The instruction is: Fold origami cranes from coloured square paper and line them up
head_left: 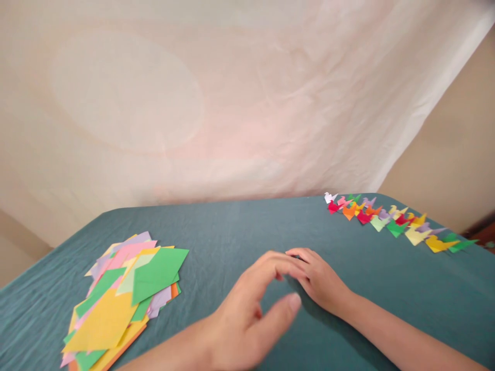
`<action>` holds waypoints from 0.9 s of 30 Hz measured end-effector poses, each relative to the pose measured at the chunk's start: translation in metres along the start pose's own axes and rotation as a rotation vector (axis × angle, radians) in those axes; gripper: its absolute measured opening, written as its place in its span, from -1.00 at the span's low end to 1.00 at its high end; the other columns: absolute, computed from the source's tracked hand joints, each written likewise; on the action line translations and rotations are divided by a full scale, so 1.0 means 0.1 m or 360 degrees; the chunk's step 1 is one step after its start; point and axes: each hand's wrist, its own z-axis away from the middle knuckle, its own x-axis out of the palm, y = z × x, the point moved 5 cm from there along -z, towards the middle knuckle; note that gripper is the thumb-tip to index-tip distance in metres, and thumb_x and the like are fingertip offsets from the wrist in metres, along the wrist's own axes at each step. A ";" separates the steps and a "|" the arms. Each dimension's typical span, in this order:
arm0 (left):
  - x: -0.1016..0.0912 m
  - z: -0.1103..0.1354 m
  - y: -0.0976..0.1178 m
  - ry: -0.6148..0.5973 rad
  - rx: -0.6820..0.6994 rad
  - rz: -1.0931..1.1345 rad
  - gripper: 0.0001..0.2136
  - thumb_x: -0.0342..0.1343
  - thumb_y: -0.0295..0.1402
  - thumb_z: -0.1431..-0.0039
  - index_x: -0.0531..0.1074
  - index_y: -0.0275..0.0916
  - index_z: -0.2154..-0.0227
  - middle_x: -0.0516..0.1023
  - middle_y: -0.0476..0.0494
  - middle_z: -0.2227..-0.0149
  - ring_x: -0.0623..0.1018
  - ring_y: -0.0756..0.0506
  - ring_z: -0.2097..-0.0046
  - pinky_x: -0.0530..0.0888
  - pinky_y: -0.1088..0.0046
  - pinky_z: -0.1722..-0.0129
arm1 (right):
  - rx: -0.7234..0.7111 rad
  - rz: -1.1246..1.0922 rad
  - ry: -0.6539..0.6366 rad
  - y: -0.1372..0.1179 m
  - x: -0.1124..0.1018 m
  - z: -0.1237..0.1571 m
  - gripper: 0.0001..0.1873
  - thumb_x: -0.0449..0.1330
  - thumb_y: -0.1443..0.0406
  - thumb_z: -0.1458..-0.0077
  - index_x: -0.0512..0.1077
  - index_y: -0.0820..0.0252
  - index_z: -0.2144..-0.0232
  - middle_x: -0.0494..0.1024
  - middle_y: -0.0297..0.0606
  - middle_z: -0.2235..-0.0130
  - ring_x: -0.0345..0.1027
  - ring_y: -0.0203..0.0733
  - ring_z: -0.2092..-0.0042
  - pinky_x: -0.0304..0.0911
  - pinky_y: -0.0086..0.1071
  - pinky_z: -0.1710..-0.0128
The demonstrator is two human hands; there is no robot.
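My left hand (247, 304) hovers over the teal cloth (232, 226) in the middle, fingers loosely curved and apart, thumb out, holding nothing. My right hand (320, 281) lies palm down on the cloth just beyond it, fingers stretched flat toward the left, fingertips close to those of my left hand. To the left lies a loose pile of coloured paper squares (124, 293), green, yellow, pink, purple and orange. At the far right a row of several small folded paper figures (390, 219) runs along the table's edge.
A pale wrinkled sheet (232, 93) hangs behind the table. The table's rounded far edge runs from left to right; a beige wall (456, 144) shows at the right.
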 end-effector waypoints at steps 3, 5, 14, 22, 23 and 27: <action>-0.92 -1.23 0.17 0.0156 -0.0133 0.0143 -0.67 -0.16 -0.46 -0.26 0.20 -0.19 -0.07 0.30 -0.20 -0.09 0.27 -0.11 -0.13 0.27 0.21 -0.10 | -0.0010 -0.0015 -0.0036 -0.04 -0.01 0.00 -0.61 -0.02 0.51 -0.07 0.36 0.15 0.07 0.38 -0.14 0.08 0.26 -0.13 0.07 0.26 -0.18 0.10; -1.08 -1.48 0.20 0.0123 -0.0152 0.0085 -0.65 -0.14 -0.46 -0.24 0.18 -0.17 -0.09 0.24 -0.16 -0.14 0.17 -0.12 -0.20 0.18 0.16 -0.15 | -0.0018 -0.0009 -0.0046 -0.07 -0.03 0.00 -0.63 -0.01 0.51 -0.09 0.37 0.16 0.09 0.38 -0.13 0.09 0.25 -0.13 0.07 0.24 -0.18 0.09; -0.78 -1.27 0.05 -0.0129 -0.0168 -0.0056 -0.62 -0.18 -0.41 -0.27 0.11 -0.13 -0.14 0.22 -0.10 -0.16 0.07 -0.14 -0.24 0.03 0.08 -0.20 | -0.0018 0.0015 -0.0089 -0.17 -0.03 -0.02 -0.71 0.02 0.48 -0.11 0.41 0.19 0.16 0.40 -0.15 0.12 0.22 -0.10 0.05 0.22 -0.17 0.06; -0.86 -1.32 0.07 0.0022 -0.0097 0.0141 -0.70 -0.10 -0.44 -0.22 0.28 -0.22 -0.01 0.36 -0.14 0.01 0.24 -0.12 -0.10 0.17 0.23 -0.15 | 0.0026 0.0083 -0.0094 -0.19 -0.03 0.00 -0.72 0.01 0.45 -0.13 0.40 0.19 0.13 0.40 -0.16 0.13 0.23 -0.09 0.07 0.21 -0.15 0.09; -0.87 -1.32 0.07 0.0046 -0.0083 0.0172 -0.71 -0.10 -0.44 -0.23 0.30 -0.23 0.01 0.37 -0.14 0.03 0.26 -0.12 -0.08 0.20 0.24 -0.13 | 0.0034 0.0086 -0.0095 -0.19 -0.03 0.00 -0.72 0.01 0.45 -0.13 0.40 0.18 0.14 0.40 -0.16 0.14 0.23 -0.09 0.07 0.21 -0.16 0.10; -0.92 -1.33 0.09 0.0122 -0.0057 0.0283 -0.74 -0.12 -0.46 -0.23 0.37 -0.24 0.08 0.40 -0.16 0.11 0.33 -0.09 0.03 0.29 0.29 -0.03 | 0.0075 0.0100 -0.0101 -0.20 -0.05 -0.01 -0.74 0.01 0.44 -0.14 0.42 0.18 0.17 0.40 -0.16 0.19 0.25 -0.11 0.12 0.22 -0.18 0.15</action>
